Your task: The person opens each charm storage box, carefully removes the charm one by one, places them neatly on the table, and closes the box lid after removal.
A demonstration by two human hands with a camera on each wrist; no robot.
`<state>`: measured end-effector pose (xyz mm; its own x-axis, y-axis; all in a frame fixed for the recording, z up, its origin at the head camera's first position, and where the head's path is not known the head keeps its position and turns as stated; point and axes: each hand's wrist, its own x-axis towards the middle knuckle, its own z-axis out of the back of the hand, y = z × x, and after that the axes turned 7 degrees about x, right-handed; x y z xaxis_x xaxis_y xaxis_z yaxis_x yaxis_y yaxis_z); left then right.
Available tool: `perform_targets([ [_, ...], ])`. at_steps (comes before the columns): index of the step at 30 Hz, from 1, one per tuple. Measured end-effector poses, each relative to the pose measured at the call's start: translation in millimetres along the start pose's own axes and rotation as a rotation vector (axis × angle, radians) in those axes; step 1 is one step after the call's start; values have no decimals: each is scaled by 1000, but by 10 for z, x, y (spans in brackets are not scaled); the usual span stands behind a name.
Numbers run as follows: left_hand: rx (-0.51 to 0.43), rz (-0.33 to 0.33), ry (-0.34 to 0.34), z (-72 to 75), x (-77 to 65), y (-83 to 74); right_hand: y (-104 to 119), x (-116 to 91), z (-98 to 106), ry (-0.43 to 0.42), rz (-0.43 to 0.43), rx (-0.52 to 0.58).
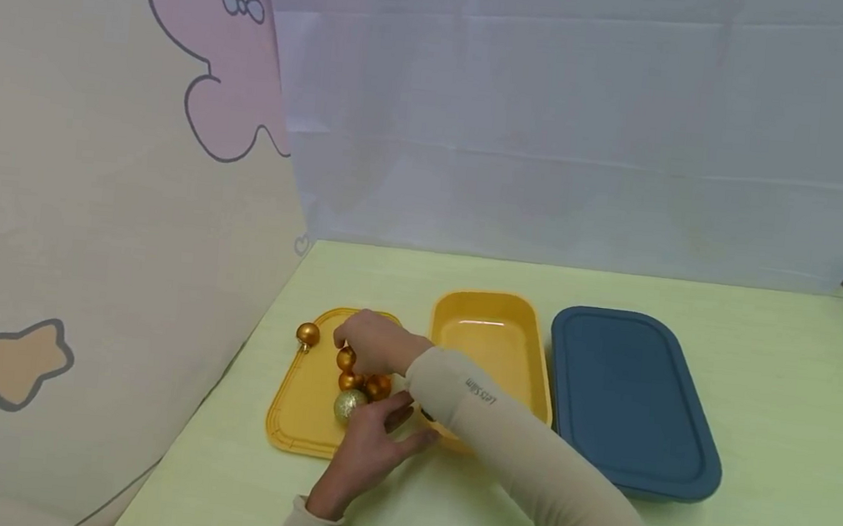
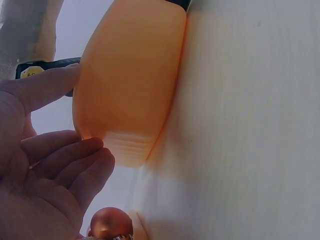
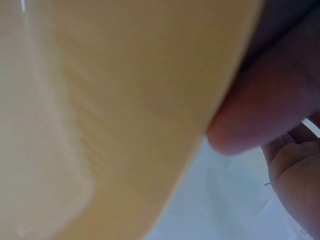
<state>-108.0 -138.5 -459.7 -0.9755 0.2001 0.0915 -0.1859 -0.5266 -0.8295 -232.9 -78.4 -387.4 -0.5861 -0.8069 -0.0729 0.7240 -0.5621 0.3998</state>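
Note:
Several shiny gold bauble ornaments (image 1: 378,387) and a glittery pale-gold one (image 1: 351,407) lie together on a yellow lid (image 1: 304,395). My right hand (image 1: 377,343) reaches down over the lid with fingers bent, right at the baubles. The back of that hand hides its fingertips, and I cannot tell if it holds one. To the right stands a yellow container (image 1: 486,335). My left hand (image 1: 367,455) is at its near left corner, thumb and fingers spread. In the left wrist view the fingers (image 2: 90,155) touch the container's side (image 2: 130,75).
One gold bauble (image 1: 307,334) sits apart at the lid's far left edge. A blue lidded container (image 1: 635,399) stands right beside the yellow one. My right sleeve (image 1: 525,456) crosses over the yellow container. A fabric wall (image 1: 590,144) closes the back of the table.

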Motion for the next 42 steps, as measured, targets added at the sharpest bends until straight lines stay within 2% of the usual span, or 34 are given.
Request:
perform_targets([
  [7,-6,3,7,-39,25,-19,-49,-31,1,6,-32,13],
  [13,-24,33,8,-40,36,-41,-89,-53,44,2,-6,26],
  [19,-28,32,7,-57,48,-58,-128,-108,72,-9,6,50],
  [36,-10,39,8,-97,76,-64,-278,-290,238,-107,67,102],
  [42,-10,60,18,-86,79,-82,-339,-367,364,-155,81,111],
])
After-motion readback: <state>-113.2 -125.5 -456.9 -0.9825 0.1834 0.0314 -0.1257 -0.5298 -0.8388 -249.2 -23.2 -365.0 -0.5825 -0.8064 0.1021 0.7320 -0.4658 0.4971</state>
